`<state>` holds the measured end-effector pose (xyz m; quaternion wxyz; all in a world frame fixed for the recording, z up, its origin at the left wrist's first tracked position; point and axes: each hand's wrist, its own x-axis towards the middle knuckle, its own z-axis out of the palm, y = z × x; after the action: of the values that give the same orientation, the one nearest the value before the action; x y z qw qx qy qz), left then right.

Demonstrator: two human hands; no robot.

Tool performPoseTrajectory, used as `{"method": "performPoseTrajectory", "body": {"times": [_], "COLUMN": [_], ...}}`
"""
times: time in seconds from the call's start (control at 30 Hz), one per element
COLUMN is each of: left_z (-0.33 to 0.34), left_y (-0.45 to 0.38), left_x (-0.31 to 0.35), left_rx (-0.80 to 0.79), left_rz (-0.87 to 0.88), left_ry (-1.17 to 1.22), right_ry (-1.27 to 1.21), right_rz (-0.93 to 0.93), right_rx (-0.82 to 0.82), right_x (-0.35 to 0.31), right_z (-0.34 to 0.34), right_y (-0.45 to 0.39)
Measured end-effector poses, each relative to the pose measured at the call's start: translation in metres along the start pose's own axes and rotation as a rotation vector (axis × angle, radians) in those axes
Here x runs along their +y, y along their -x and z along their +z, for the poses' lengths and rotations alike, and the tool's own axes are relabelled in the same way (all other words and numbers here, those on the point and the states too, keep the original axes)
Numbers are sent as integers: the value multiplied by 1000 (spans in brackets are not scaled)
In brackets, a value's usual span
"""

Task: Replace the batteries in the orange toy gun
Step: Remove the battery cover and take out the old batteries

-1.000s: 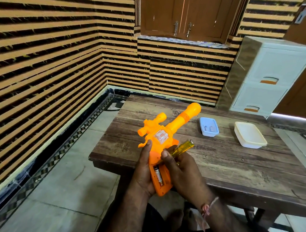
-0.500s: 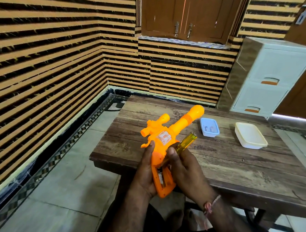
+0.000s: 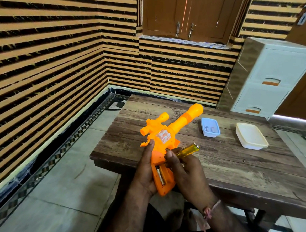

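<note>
Above the wooden table's (image 3: 241, 166) near edge, left hand (image 3: 145, 172) grips light, rigid orange plastic toy gun (image 3: 161, 144) by its handle; right hand (image 3: 186, 171) clamps yellow-handled screwdriver (image 3: 186, 149).

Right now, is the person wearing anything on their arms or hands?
Both forearms are bare, with no sleeves or gloves showing. The left hand has nothing on it. The right hand has a thin pinkish-red thread bracelet tied round the wrist, its knotted ends hanging loose.

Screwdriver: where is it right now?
Head view, centre: the screwdriver is in the right hand, its yellow handle sticking out beside the toy gun, above the table's near edge.
</note>
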<state>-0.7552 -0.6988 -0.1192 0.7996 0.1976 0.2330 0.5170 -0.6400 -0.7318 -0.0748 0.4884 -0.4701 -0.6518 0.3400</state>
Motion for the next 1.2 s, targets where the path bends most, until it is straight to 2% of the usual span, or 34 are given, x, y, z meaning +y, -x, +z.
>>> {"method": "performPoseTrajectory", "body": {"times": [0.13, 0.37, 0.63, 0.73, 0.97, 1.2], "left_z": [-3, -5, -5, -1, 4, 3], "left_y": [0, 0, 3, 6, 5, 6], "left_x": [1, 4, 1, 0, -2, -1], "left_rx": [25, -101, -117, -109, -137, -120], "left_rz": [11, 72, 7, -5, -30, -39], "left_ry": [-45, -83, -81, -100, -67, -76], "right_ry": [-17, -1, 8, -7, -14, 59], "right_rz": [-25, -116, 61, 140, 184, 93], "right_rx": [-21, -73, -164, -144, -93, -53], "right_x": [1, 9, -6, -11, -6, 2], "right_z": [1, 0, -10, -12, -5, -3], "right_y": [6, 18, -2, -10, -17, -13]}}
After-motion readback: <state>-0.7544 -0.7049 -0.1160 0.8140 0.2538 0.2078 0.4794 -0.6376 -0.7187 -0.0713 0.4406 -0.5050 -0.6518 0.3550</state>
